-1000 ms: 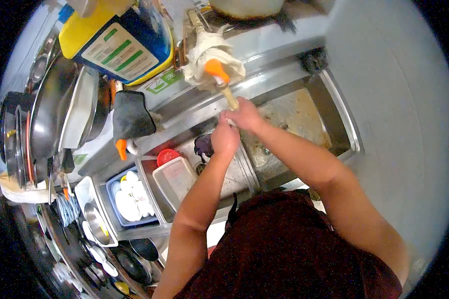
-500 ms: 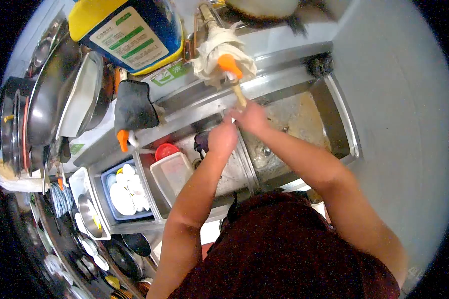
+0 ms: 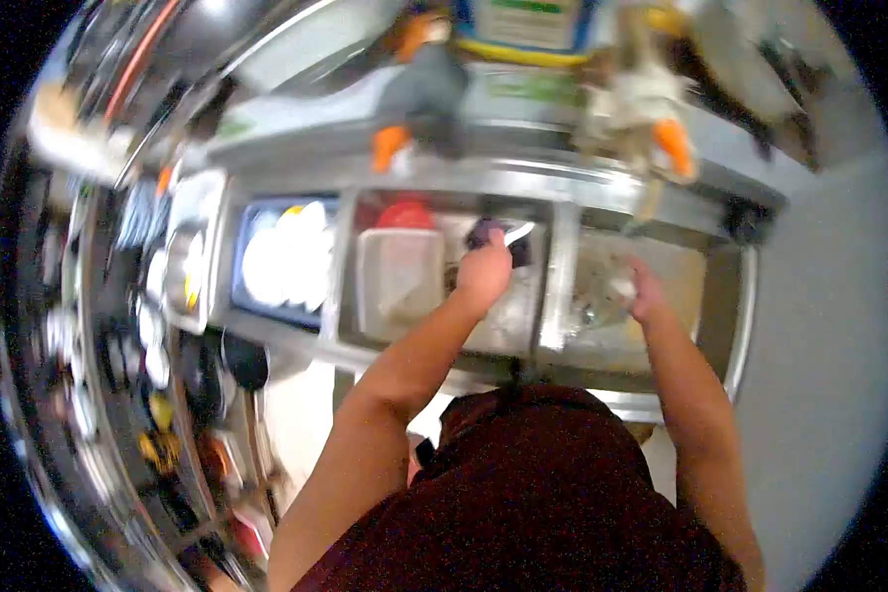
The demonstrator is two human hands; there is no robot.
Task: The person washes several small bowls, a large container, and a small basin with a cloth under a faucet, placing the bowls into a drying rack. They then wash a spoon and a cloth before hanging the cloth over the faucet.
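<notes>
My left hand [image 3: 485, 271] is closed on a slim white object [image 3: 519, 235] that points to the right; blur hides its exact kind. Under it in the middle basin lies a dark purple cloth-like thing [image 3: 481, 233]. To the left of that hand are a white rectangular tub [image 3: 402, 271] and a red round container [image 3: 406, 215]. Over the right basin [image 3: 676, 340], my right hand [image 3: 645, 292] is apart from the left, its blurred fingers stretched out, with nothing I can make out in them. A cloth-wrapped tap with an orange handle [image 3: 672, 148] stands behind it.
White dishes [image 3: 288, 259] fill a blue tub in the left basin. A second tap with a grey cover [image 3: 432, 99] and a blue-yellow jug [image 3: 528, 25] stand behind the sink. A dark scrubber [image 3: 746, 221] sits at the back right corner. Shelves with pans line the left.
My hands have parted: the left moved over the dark cloth-like thing with the white object, the right withdrew from the tap to over the right basin. The view swung left.
</notes>
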